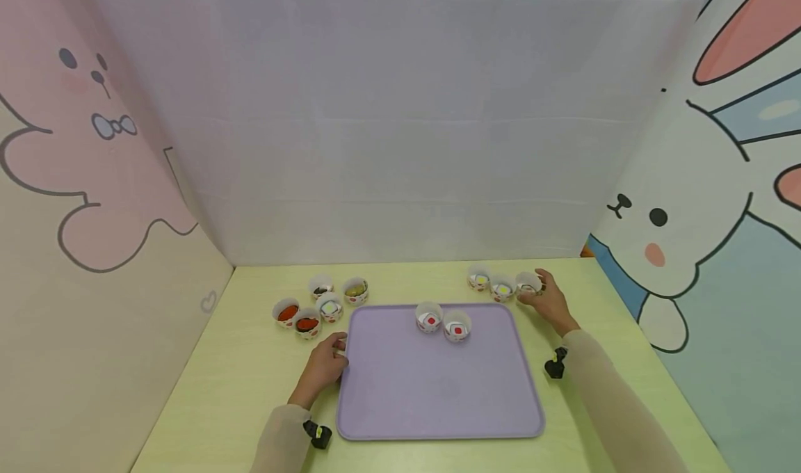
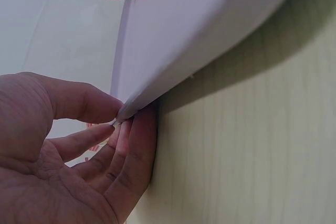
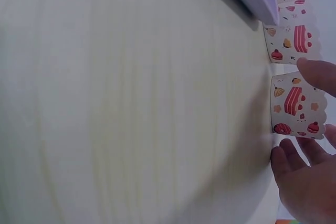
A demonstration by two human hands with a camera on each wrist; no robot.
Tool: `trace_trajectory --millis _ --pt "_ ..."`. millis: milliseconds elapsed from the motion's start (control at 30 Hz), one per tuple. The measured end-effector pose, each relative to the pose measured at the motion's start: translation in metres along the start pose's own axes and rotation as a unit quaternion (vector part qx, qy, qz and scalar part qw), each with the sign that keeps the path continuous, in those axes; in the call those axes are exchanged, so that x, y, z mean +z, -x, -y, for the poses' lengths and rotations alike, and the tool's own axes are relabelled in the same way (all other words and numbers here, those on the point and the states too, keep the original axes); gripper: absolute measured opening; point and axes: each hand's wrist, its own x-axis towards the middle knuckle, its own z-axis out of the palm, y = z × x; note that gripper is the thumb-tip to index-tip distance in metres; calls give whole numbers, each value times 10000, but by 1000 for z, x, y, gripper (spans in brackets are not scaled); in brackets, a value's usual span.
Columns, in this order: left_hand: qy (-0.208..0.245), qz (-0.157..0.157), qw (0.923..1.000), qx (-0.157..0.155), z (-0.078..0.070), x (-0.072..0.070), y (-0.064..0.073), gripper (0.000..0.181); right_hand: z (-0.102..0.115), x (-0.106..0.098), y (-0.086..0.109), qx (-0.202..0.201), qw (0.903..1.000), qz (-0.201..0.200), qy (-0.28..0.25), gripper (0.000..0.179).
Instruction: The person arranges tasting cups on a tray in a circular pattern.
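My left hand (image 1: 324, 367) pinches the left rim of a purple tray (image 1: 438, 389), its thumb above and fingers below in the left wrist view. Out at the back right, my right hand (image 1: 551, 305) holds a small white paper baking cup (image 3: 298, 104) patterned with red cake pictures. The thumb lies at one side of that cup and the fingers at the other. Two similar cups, one a paper cup (image 1: 503, 289) and one a farther cup (image 1: 478, 278), stand just left of it with yellow bits inside. On the tray's back part sit a cup (image 1: 429, 318) and another cup (image 1: 457, 327), both with red pieces.
Several more cups stand behind the tray's left side: a cup with orange-red filling (image 1: 286, 313), a dark-red one (image 1: 308, 324), a cup with greenish contents (image 1: 355, 291). White cloth (image 1: 400, 146) hangs behind the pale wooden table (image 1: 213, 389), with cartoon-printed sheets on both sides.
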Motion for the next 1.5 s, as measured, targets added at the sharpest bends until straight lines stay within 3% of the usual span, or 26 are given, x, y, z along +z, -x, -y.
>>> trace_trajectory --millis 1000,1500 --pt "56 -39 10000 -6 -1 -1 2 56 -2 11 -1 94 9987 -424 262 81" --pt "34 -27 10000 -72 -2 0 2 56 3 2 7 148 9973 -671 256 76"
